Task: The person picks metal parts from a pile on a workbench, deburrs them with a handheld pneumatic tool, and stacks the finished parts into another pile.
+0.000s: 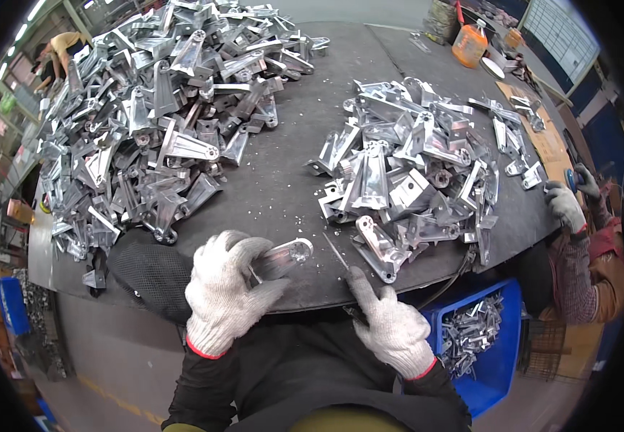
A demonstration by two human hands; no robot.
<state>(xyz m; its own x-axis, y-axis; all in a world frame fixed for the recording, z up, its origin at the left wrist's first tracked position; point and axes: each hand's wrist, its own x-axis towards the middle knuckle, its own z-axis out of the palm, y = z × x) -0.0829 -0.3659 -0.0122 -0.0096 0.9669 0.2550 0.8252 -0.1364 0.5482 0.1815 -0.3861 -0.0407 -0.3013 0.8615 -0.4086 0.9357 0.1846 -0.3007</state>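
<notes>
My left hand (229,288), in a white knit glove with a red cuff, is closed around a silver cast-metal bracket (284,259). The bracket's rounded end with small holes points right, and my fingers cover part of its body. My right hand (396,325), gloved the same way, grips a slim pointed metal tool (337,252) whose tip slants up and left. A gap separates the tool from the held bracket. Just beyond my right hand, a loose bracket (378,248) lies at the front of a pile of similar brackets (398,155).
A larger heap of brackets (161,108) covers the left of the dark table (283,165). A blue bin (496,360) with metal pieces stands below the front edge at right. An orange bottle (469,45) sits at the back. At the right, a co-worker's gloved hands (566,205) are busy near cardboard.
</notes>
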